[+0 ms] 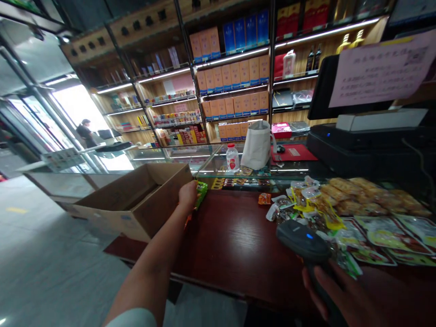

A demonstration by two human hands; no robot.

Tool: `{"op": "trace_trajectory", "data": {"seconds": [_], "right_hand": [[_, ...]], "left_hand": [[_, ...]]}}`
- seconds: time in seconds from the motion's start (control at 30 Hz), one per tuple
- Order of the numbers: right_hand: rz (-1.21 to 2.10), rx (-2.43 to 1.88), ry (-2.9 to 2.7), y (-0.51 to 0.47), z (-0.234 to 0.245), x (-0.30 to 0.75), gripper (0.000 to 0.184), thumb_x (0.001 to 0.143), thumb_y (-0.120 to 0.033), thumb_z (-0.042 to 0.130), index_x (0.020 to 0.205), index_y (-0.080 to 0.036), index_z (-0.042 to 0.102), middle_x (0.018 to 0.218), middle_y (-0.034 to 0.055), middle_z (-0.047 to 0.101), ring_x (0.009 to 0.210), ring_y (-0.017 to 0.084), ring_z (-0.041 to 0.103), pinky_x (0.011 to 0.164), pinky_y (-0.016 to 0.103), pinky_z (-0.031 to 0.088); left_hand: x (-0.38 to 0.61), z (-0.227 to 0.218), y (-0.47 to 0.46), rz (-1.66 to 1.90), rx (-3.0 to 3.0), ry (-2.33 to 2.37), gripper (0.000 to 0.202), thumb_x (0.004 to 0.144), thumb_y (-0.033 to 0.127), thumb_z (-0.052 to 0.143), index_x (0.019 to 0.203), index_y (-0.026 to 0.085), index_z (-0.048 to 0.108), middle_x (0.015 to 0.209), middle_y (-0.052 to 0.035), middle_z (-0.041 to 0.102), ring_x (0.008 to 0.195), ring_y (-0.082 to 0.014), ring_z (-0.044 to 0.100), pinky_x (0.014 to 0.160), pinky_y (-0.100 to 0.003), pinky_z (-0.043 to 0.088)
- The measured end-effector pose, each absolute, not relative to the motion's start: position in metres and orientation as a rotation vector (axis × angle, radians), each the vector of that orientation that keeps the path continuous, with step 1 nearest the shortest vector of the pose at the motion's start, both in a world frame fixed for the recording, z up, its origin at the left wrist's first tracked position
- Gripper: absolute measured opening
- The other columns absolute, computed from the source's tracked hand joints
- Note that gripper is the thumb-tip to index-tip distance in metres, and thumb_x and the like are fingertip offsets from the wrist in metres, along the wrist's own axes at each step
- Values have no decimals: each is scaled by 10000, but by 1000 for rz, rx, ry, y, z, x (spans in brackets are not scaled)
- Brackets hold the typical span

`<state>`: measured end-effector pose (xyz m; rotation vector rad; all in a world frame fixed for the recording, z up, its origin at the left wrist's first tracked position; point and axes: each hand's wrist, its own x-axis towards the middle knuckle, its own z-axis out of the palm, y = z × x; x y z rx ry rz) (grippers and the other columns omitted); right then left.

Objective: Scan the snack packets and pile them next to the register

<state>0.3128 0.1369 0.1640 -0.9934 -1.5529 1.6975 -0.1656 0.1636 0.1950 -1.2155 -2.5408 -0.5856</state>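
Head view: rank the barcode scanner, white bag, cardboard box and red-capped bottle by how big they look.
1. Cardboard box
2. Barcode scanner, enlarged by nearness; real size against the bag unsure
3. White bag
4. Red-capped bottle

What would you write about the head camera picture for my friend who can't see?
A person's right hand holds a scanner over a dark red table, and the left hand is at a green packet beside a cardboard box. Snacks lie at the right; behind, shelves hold orange boxes.
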Motion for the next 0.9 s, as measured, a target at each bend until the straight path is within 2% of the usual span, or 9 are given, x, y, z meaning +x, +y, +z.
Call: {"op": "trace_trajectory", "data": {"seconds": [0.1, 0.27, 0.33, 0.43, 0.5, 0.63, 0.77, 0.83, 0.9], "right_hand": [[1686, -995, -1480, 135, 159, 318, 573, 745, -767, 594, 735, -195, 623, 583, 24, 629, 455, 137, 517, 456, 246, 430], [1642, -979, -1504, 128, 158, 331, 509, 844, -686, 551, 772, -183, 583, 644, 11, 630, 440, 106, 458, 459, 232, 346], [1638, -980, -1515, 124, 156, 338, 510, 841, -694, 544, 790, -187, 579, 652, 15, 643, 431, 112, 460, 462, 242, 343], [1662, -985, -1521, 118, 146, 348, 518, 821, -707, 556, 791, -190, 583, 631, 9, 635, 426, 122, 475, 466, 257, 348], [1686, -985, -1530, 115, 138, 354, 518, 826, -704, 555, 822, -188, 596, 639, 7, 641, 426, 121, 481, 472, 263, 353], [1701, -988, -1578, 107, 133, 362, 497, 880, -677, 505, 932, -195, 617, 683, 12, 671, 468, 135, 501, 505, 272, 381], [1640, -991, -1625, 104, 135, 371, 515, 894, -684, 468, 830, -206, 647, 551, -8, 596, 511, 152, 523, 548, 267, 418], [1607, -1001, -1609, 106, 130, 376, 529, 867, -706, 488, 783, -212, 656, 583, 15, 636, 540, 168, 567, 584, 273, 466], [1585, -1012, -1570, 111, 121, 381, 514, 814, -718, 557, 800, -219, 683, 693, 51, 709, 614, 204, 639, 630, 287, 523]], "left_hand": [[-136, 191, 149, -908, -1234, -2442, 389, 926, 226, 433, 1234, 140, 655, 1147, -150, 711, 1078, -276, 655, 962, -379, 464], [-67, 135, 122, -1427, -1393, -2397, 350, 897, 271, 470, 1128, 142, 700, 1121, -87, 734, 1043, -225, 674, 944, -328, 510], [-46, 110, 113, -1598, -1406, -2412, 318, 875, 290, 505, 1065, 143, 714, 1069, -89, 746, 986, -223, 697, 895, -328, 544], [-32, 85, 104, -1806, -1367, -2445, 320, 869, 337, 522, 1043, 141, 705, 1005, -95, 751, 852, -211, 722, 741, -311, 595], [-32, 78, 100, -1906, -1327, -2462, 349, 878, 370, 508, 1062, 135, 687, 995, -97, 747, 790, -196, 722, 662, -292, 602], [-37, 76, 101, -1988, -1260, -2486, 351, 869, 365, 496, 1048, 115, 666, 963, -95, 735, 733, -170, 708, 628, -274, 596], [-34, 82, 108, -1950, -1266, -2527, 327, 828, 384, 559, 963, 117, 691, 841, -82, 735, 635, -172, 684, 541, -266, 560], [-28, 90, 109, -1913, -1246, -2511, 318, 809, 375, 591, 976, 127, 697, 883, -95, 741, 713, -198, 702, 613, -297, 579], [-18, 98, 99, -1878, -1192, -2457, 334, 802, 363, 613, 1050, 151, 686, 1020, -110, 733, 914, -231, 705, 798, -347, 581]]}}
